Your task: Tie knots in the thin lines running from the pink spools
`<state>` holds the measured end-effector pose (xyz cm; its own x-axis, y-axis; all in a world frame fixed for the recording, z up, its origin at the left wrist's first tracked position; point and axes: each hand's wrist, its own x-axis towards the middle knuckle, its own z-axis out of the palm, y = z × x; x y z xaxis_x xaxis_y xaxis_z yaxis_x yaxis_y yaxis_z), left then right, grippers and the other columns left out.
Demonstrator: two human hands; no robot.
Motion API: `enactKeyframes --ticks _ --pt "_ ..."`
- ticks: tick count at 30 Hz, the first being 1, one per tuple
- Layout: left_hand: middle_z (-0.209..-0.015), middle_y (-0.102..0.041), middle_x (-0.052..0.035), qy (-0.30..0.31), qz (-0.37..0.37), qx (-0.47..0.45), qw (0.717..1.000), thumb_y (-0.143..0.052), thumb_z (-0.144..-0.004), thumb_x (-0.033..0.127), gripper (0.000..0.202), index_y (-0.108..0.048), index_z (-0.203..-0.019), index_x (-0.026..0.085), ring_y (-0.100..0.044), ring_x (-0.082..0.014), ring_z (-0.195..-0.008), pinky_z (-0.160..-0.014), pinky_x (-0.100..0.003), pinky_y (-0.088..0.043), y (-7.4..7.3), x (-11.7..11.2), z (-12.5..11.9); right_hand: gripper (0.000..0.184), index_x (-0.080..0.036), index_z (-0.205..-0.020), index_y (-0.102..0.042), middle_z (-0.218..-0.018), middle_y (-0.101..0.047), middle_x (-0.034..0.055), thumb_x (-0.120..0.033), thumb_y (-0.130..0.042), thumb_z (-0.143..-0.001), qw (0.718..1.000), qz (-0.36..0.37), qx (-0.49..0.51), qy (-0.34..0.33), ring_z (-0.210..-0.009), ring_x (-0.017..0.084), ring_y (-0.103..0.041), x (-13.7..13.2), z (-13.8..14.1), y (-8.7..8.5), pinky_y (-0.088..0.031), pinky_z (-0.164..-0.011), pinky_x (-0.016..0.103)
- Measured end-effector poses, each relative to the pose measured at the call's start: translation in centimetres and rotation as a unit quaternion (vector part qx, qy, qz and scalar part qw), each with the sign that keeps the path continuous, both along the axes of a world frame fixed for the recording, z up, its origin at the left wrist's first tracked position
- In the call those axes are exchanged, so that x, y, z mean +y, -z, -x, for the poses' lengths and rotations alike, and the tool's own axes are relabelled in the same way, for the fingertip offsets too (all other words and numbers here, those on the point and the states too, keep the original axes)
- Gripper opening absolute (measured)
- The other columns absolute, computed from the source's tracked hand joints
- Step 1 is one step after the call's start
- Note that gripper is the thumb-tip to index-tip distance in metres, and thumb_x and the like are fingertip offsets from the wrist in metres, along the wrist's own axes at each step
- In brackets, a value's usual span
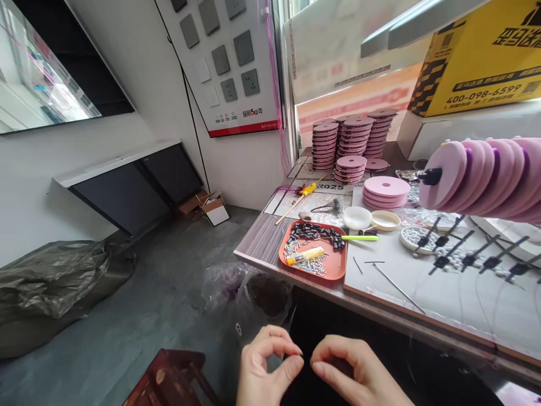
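Nearer the person than the orange tray [338, 269], the left hand [258, 373] and right hand [359, 369] face each other, each thumb pinched to its forefinger; whether anything fine is between the tips, I cannot tell. The step looks like close fingertip work, calling next for steadiness; black pieces [310, 230] lie inside the tray, pink spools [442, 176] right of it.

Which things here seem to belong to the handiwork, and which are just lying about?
Probably part of the work:
left hand and right hand, both pinched; anything held is too small to make out
orange tray
pink discs
thin metal rod

Probably just lying about, away from the hands:
yellow box
small carton
crumpled dark sheet
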<state>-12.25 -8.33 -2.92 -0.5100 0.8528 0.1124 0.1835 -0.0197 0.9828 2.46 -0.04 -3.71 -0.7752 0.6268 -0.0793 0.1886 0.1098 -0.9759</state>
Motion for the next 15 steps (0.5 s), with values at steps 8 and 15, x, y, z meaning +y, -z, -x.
enactKeyframes --ticks 8,15 --pt "-0.062 -0.062 0.0005 -0.007 -0.032 0.146 0.989 -0.071 -0.072 0.044 0.026 -0.069 -0.059 0.022 -0.056 -0.0144 -0.062 -0.067 -0.026 -0.044 0.2 0.2 -1.0 0.026 -0.015 -0.069 -0.064 -0.064 -0.058 0.0017 -0.034 -0.054 -0.083 0.998 -0.006 0.047 0.028 -0.06 0.015 -0.053 0.0 -0.1 -0.5 -0.04 -0.056 0.022" --pt "-0.063 -0.061 0.0027 -0.022 -0.068 0.167 0.983 -0.073 -0.072 0.039 0.019 -0.069 -0.063 0.023 -0.055 -0.0125 -0.06 -0.062 -0.023 -0.043 0.3 0.4 -1.4 0.02 -0.018 -0.076 -0.062 -0.065 -0.051 -0.0009 -0.025 -0.049 -0.09 0.98 -0.179 0.07 0.061 -0.056 0.012 -0.051 0.3 -0.9 -1.0 -0.04 -0.052 0.02"
